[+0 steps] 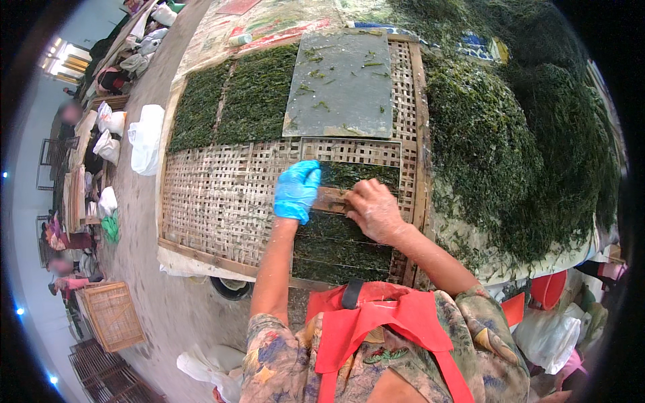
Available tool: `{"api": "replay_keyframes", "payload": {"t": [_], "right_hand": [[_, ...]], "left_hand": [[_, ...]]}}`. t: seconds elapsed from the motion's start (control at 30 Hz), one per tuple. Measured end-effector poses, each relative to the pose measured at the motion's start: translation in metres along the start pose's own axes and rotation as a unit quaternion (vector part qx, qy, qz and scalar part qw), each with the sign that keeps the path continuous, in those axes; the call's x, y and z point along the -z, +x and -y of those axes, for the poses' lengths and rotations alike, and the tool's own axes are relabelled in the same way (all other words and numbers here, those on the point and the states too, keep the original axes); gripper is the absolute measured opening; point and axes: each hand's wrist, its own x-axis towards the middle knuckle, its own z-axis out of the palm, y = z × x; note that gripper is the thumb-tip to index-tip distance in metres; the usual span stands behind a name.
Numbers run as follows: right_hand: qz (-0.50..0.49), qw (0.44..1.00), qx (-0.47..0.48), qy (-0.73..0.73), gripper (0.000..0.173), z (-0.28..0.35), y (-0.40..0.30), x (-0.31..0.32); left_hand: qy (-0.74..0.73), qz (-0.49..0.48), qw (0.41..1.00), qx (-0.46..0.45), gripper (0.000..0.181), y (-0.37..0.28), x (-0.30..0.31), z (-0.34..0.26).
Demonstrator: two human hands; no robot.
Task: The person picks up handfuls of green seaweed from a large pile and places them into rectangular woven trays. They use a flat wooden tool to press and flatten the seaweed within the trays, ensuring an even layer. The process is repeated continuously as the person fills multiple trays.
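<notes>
My left hand (297, 191), in a blue disposable glove, grips the left end of a wooden bar (330, 200). My bare right hand (374, 210) has its fingers curled on the bar's right end. The bar lies across a thin rectangular frame (351, 140) on a woven bamboo rack (216, 196). Within the frame, dark green seaweed (360, 175) shows above the bar, with more strips of it below. A grey board (340, 83) with seaweed scraps lies just beyond the frame. Two rectangular seaweed layers (257, 95) cover the rack's far left part.
A large heap of loose seaweed (478, 151) lies right of the rack. A small cup (240, 40) stands beyond it. White sacks (146, 138) sit on the floor at left, where several people are farther off beside racks (113, 315). A red basin (549, 289) is at lower right.
</notes>
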Motion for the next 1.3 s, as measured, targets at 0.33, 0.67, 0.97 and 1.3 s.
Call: {"api": "replay_keyframes", "payload": {"t": [0.33, 0.67, 0.97, 1.3], "right_hand": [[-0.021, 0.998, 0.001, 0.064, 0.023, -0.028, 0.041, 0.002], [0.028, 0.998, -0.001, 0.058, 0.021, -0.057, 0.04, -0.017], [-0.012, 1.0, 0.004, 0.013, 0.023, -0.067, 0.03, -0.034], [-0.049, 0.976, -0.207, -0.05, 0.047, -0.046, -0.07, 0.047]], "left_hand": [[-0.254, 0.021, 0.905, 0.341, 0.043, 0.009, 0.015, 0.043], [-0.308, -0.03, 0.909, 0.279, 0.02, 0.0, -0.015, 0.062], [-0.288, -0.004, 0.915, 0.281, 0.013, 0.013, -0.036, 0.078], [-0.238, -0.021, 0.954, 0.179, 0.033, -0.005, -0.028, 0.078]]}}
